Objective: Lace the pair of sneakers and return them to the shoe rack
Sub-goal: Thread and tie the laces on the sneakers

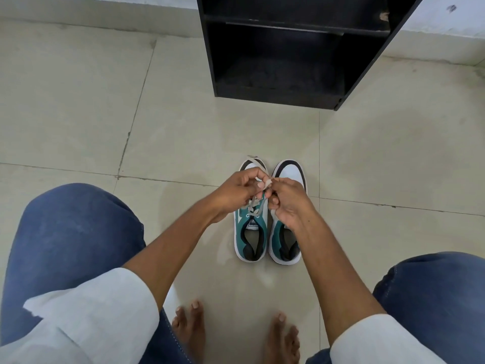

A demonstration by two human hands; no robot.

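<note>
1. A floor [78,114] of large pale glossy tiles with dark grout lines is seen; a white wall base [105,6] runs along the far edge.
2. A black boxy shoe rack [367,61] with flat board shelves is stood on the floor beyond the shoes, well apart from them.
3. Blue denim knees [73,232] and rolled white sleeves [105,311] are noted; bare feet [190,327] are planted on the tile.
4. Two sneakers, left [252,240] and right [287,248], teal and white with white rubber soles, are set side by side, toes toward the rack.
5. A flat beige lace [256,162] is pinched by the left hand [236,193] and the right hand [288,203] above the left sneaker.
</note>
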